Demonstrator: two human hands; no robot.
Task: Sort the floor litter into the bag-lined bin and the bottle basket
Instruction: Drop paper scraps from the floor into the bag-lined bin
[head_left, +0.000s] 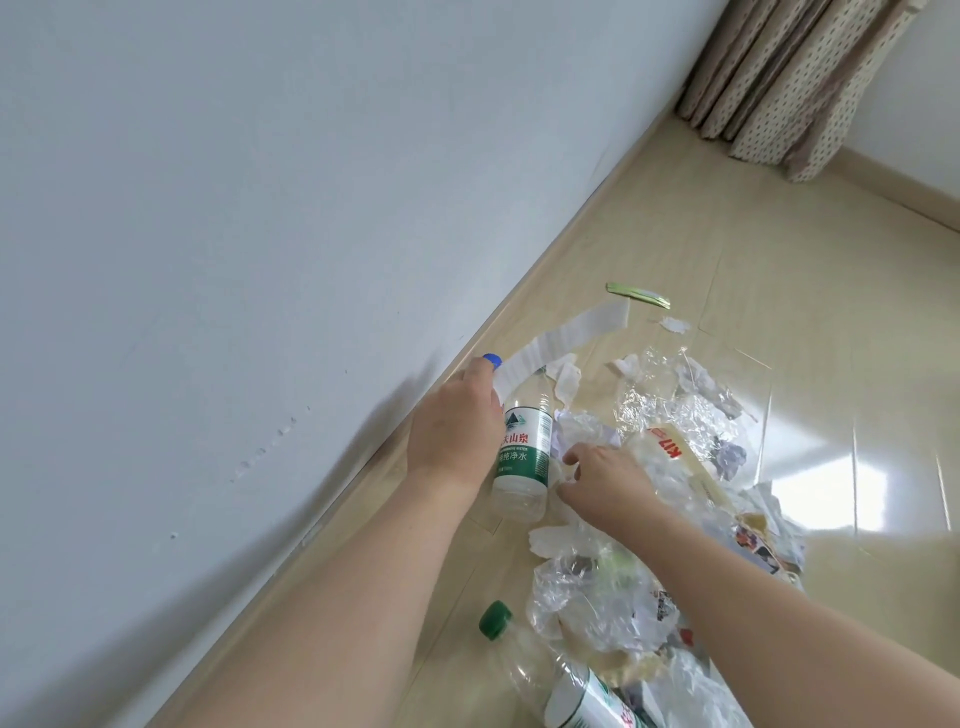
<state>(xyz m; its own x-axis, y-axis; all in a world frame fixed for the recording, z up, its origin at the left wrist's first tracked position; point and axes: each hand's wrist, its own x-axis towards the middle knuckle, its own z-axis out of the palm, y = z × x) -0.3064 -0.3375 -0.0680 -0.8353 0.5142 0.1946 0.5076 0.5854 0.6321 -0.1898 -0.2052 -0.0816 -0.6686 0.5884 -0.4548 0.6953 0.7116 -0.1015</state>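
Observation:
My left hand (457, 421) is shut on a clear water bottle (522, 457) with a green and white label, held just above the floor by the skirting. A blue cap (491, 359) shows at its fingertips, and a long white paper strip (561, 338) trails from the hand toward the upper right. My right hand (605, 480) rests on the litter pile (670, 415), with thumb and fingers curled around a white crumpled tissue (563, 491); the grip is not clear. A second bottle with a green cap (495, 619) lies near the bottom. Neither bin nor basket is in view.
The white wall (208, 260) and skirting run diagonally on the left. Clear plastic bags (587, 592), crumpled paper and a red-lettered wrapper (670, 444) are spread over the shiny wood floor. A green strip (639, 296) lies farther out. Folded patterned mats (789, 88) lean in the far corner.

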